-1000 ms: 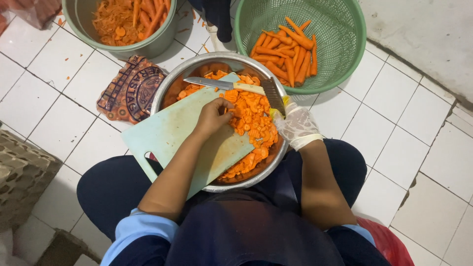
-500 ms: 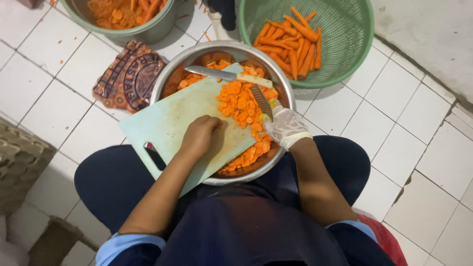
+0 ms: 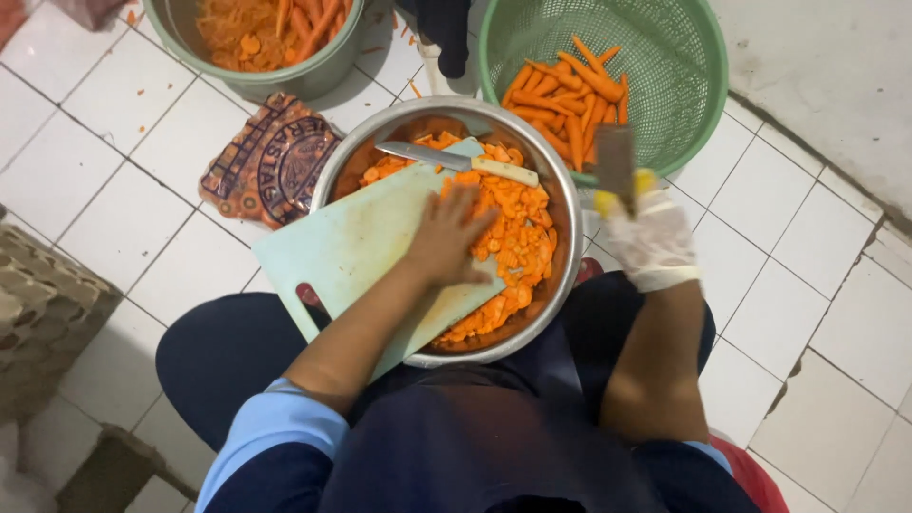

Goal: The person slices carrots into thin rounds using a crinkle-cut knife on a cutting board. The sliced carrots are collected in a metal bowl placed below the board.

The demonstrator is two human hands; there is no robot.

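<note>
- The left hand (image 3: pixel 448 237) lies flat and open, palm down, on the pale green cutting board (image 3: pixel 361 252), its fingers spread at the edge of a heap of sliced carrot (image 3: pixel 513 237).
- The slices lie just past those fingertips, to the right and slightly ahead of the hand, at the board's far end and in the steel bowl (image 3: pixel 570 204) beneath it. The left hand is the nearer of the two to them and touches them.
- The board rests tilted across the bowl's rim, its long axis running from near-left, by the person's knee, to far-right over the bowl.
- The right hand (image 3: pixel 651 237), in a thin white glove, is closed around the yellow handle of a cleaver (image 3: pixel 615 161), held raised with the blade pointing away, outside the bowl's right rim and apart from the slices.
- A second knife (image 3: pixel 456 161) with a cream handle lies across the far end of the board, beyond the left hand's fingertips, its long axis left to right.
- A green basket (image 3: pixel 684 57) of whole peeled carrots (image 3: pixel 565 100) stands on the tiled floor (image 3: pixel 104 104) just beyond the cleaver.
- A grey-green bucket (image 3: pixel 313 76) of carrot scraps stands far-left, with a patterned cloth (image 3: pixel 271 161) beside the bowl.
</note>
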